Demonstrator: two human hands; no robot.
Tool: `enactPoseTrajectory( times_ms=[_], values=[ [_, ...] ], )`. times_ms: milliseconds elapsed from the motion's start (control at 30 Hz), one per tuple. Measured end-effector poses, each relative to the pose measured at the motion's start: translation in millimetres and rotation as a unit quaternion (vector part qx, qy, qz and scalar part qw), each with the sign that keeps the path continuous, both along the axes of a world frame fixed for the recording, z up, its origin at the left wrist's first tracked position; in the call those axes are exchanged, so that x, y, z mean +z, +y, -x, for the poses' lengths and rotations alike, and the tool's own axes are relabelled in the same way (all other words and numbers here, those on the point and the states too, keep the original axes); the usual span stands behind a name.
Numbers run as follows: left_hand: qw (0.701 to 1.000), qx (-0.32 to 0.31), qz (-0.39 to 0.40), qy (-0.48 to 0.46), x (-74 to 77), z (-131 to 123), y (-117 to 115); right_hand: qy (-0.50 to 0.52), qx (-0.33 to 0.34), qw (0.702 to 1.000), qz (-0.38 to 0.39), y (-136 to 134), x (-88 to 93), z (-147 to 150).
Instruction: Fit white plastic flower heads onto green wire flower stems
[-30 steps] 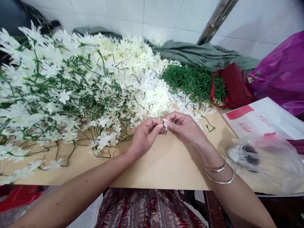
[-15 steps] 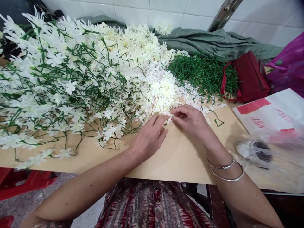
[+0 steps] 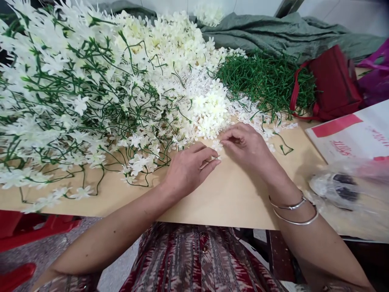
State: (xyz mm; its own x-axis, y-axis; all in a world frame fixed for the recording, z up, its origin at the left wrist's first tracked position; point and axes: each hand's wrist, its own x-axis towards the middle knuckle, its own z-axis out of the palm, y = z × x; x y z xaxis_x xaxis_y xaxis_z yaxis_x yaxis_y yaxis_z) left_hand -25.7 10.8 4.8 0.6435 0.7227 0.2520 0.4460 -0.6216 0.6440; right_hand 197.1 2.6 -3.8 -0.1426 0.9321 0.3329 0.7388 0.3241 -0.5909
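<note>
Over the bare table in front of me, my right hand [image 3: 247,148] pinches a small white artificial flower [image 3: 216,145] between thumb and fingertips. Just left of it is my left hand [image 3: 190,166], its thumb and fingers drawn together. A tiny pale bit shows at those fingertips, too small to name. Behind both hands lies a heap of loose cream-white blossoms [image 3: 209,107]. White thread-like pieces [image 3: 197,83] spread beside and behind that heap.
Finished-looking white sprays with green stems [image 3: 100,93] cover the left. Green plastic stems [image 3: 264,83] lie piled at the back right, near a dark red bag [image 3: 336,83]. A printed white bag [image 3: 352,134] and clear plastic bag [image 3: 343,188] are at right.
My hands have drawn slightly apart, and the white flower now shows at my right fingertips. The whole view has tilted down a little.
</note>
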Motion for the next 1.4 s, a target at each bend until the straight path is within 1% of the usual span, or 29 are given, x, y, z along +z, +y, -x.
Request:
enactPoseTrajectory(
  times_ms=[67, 133, 200, 267, 333, 367, 467, 533, 600, 667, 733, 800, 833, 867, 933, 967, 1033, 1100, 1167, 1300, 1367, 1400],
  values=[
    [1.0, 0.0, 0.014, -0.003, -0.2, 0, 0, -0.006, 0.028, 0.999, 0.014, -1, 1.7, -2],
    [1.0, 0.008, 0.011, 0.01, -0.6, 0, 1, -0.025, 0.057, 0.998, 0.028, -1, 3.1, -3],
    [1.0, 0.017, -0.01, 0.024, -0.9, 1, 0, -0.028, 0.046, 0.998, 0.026, 0, 4.5, -4],
    [0.999, 0.019, -0.041, 0.023, -1.1, 1, 0, 0.006, 0.001, 1.0, 0.012, 1, 7.0, -3],
    [0.998, 0.019, -0.064, 0.007, -1.5, 1, 0, 0.067, -0.043, 0.997, 0.007, -1, 10.8, 2],
    [0.997, 0.024, -0.067, -0.006, -1.8, 0, 0, 0.099, -0.052, 0.994, 0.013, -3, 12.8, 6],
    [0.996, 0.05, -0.051, -0.055, -2.2, -2, 1, 0.171, -0.035, 0.983, 0.053, -11, 17.1, 21],
    [0.994, 0.053, -0.047, -0.086, -1.5, -3, 2, 0.203, -0.022, 0.977, 0.065, -15, 17.5, 29],
    [0.991, 0.048, -0.05, -0.112, 0.1, -3, 4, 0.234, -0.011, 0.97, 0.073, -17, 17.3, 33],
    [0.988, 0.06, -0.042, -0.134, 2.3, -3, 5, 0.246, -0.003, 0.967, 0.069, -16, 18.6, 29],
    [0.984, 0.083, -0.006, -0.157, 4.3, -3, 5, 0.213, -0.029, 0.976, 0.037, -13, 21.5, 18],
    [0.976, 0.097, 0.055, -0.185, 5.9, -3, 5, 0.134, -0.105, 0.985, -0.012, -9, 24.2, 2],
    [0.971, 0.099, 0.087, -0.201, 6.5, -3, 5, 0.09, -0.149, 0.985, -0.024, -7, 24.6, -6],
    [0.965, 0.099, 0.113, -0.214, 7.0, -4, 6, 0.044, -0.183, 0.982, -0.013, -5, 24.2, -14],
    [0.959, 0.105, 0.125, -0.233, 8.3, -4, 6, -0.034, -0.231, 0.972, 0.031, -1, 20.8, -27],
    [0.957, 0.11, 0.12, -0.241, 9.2, -5, 6, -0.062, -0.238, 0.968, 0.052, 0, 18.3, -31],
    [0.95, 0.118, 0.127, -0.261, 11.5, -5, 6, -0.093, -0.227, 0.967, 0.074, 1, 13.2, -33],
    [0.933, 0.112, 0.186, -0.288, 14.3, -7, 6, -0.097, -0.2, 0.972, 0.072, 0, 9.8, -29],
    [0.906, 0.1, 0.262, -0.318, 16.4, -8, 6, -0.085, -0.189, 0.976, 0.061, -1, 8.8, -25],
    [0.841, 0.081, 0.382, -0.375, 15.2, -9, 8, -0.028, -0.218, 0.975, 0.039, -1, 10.9, -20],
    [0.814, 0.075, 0.422, -0.392, 11.7, -9, 9, 0.015, -0.222, 0.974, 0.039, -1, 12.1, -18],
    [0.805, 0.074, 0.434, -0.397, 9.6, -9, 10, 0.034, -0.219, 0.974, 0.044, -1, 12.3, -18]
  ],
)
